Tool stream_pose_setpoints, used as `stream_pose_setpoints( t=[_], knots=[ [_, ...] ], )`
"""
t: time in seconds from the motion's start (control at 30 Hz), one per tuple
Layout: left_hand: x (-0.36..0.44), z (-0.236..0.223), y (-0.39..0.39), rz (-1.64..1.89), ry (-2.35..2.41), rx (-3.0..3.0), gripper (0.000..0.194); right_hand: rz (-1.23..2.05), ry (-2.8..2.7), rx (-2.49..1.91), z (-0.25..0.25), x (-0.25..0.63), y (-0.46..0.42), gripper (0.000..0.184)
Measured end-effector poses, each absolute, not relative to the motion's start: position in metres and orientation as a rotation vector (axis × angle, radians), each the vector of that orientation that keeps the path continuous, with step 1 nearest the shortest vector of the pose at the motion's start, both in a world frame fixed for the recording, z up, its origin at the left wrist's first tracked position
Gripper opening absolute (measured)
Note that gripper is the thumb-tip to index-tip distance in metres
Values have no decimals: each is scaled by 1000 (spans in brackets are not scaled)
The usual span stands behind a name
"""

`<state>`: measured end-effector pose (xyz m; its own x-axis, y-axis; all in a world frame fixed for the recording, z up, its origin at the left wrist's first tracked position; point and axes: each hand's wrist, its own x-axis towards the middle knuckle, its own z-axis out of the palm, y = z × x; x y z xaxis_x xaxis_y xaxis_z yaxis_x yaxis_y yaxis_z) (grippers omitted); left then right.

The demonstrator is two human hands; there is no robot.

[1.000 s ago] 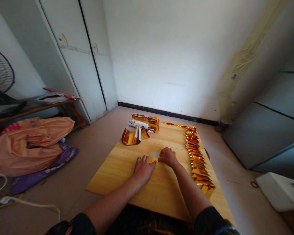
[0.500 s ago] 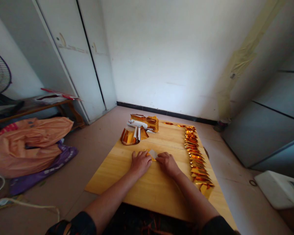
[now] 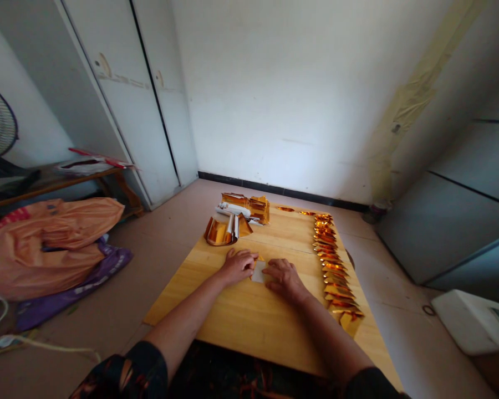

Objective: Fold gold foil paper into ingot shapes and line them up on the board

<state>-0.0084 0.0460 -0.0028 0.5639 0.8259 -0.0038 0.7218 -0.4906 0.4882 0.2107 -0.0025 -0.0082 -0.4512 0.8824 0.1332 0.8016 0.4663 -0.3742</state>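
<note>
Between my hands on the wooden table (image 3: 241,316) lies a small sheet of gold foil paper (image 3: 259,272), its pale grey back facing up and a bit of gold showing at its far edge. The fingers of my left hand (image 3: 238,265) are curled and closed on its left side. My right hand (image 3: 285,277) closes on the right side, fingertips pressed at the paper's edge. Along the table's right side runs a row of folded gold foil pieces (image 3: 333,266). Curled gold foil sheets (image 3: 221,230) lie at the far left, with a further stack (image 3: 258,209) behind them.
To the left on the floor lie an orange cloth or bag (image 3: 58,244) and a purple bag (image 3: 79,288). A low bench (image 3: 116,180) and a fan (image 3: 0,119) stand beyond. At the right are a white box-like appliance (image 3: 474,321) and a grey cabinet (image 3: 453,221).
The paper has come slightly nearer and turned, showing more of its grey back. My left hand has shifted up and its fingers have changed position; my right hand has moved only a little.
</note>
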Motion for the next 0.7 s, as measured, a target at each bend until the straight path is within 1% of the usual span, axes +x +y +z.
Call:
stream_pose_setpoints(
  t=[0.2, 0.37, 0.53, 0.63, 0.7],
  knots=[
    [-10, -7, 50, 333, 1215, 2406, 8, 456, -2414, -1410, -5, 201, 1, 28],
    [-10, -10, 50, 335, 1217, 2422, 9, 427, -2421, -1402, -3, 193, 4, 20],
    [-10, -9, 50, 312, 1232, 2428, 12, 414, -2359, -1356, -4, 188, 11, 9],
    [-11, -7, 49, 289, 1224, 2432, 16, 544, -2312, -1211, -5, 186, 15, 12],
    [-12, -6, 49, 296, 1213, 2430, 24, 635, -2300, -1128, -5, 185, 17, 15]
  ],
)
